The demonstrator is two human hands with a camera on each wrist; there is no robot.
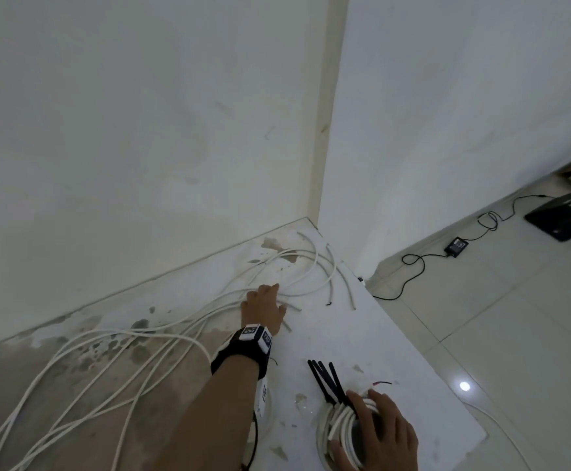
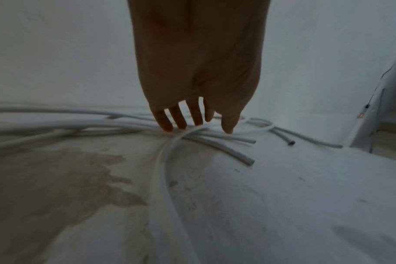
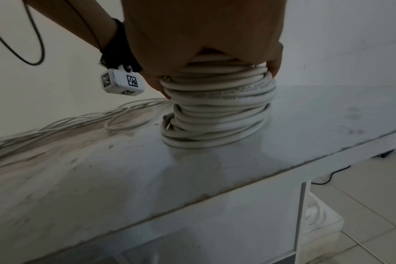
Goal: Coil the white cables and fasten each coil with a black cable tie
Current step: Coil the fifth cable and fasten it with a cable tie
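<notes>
Loose white cables sprawl over the white worktop along the wall. My left hand reaches across them; in the left wrist view its straight fingers and thumb touch the crossing strands, and one strand rises to the fingertips. Cut cable ends lie just right of the hand. My right hand grips the top of a tall wound coil of white cable that stands on the worktop near its front edge. Black cable ties lie fanned beside the coil.
The worktop's right edge drops to a tiled floor. A black adapter with its cord and a flat black object lie there. White walls meet in a corner behind the cables. A short red and black wire piece lies near the ties.
</notes>
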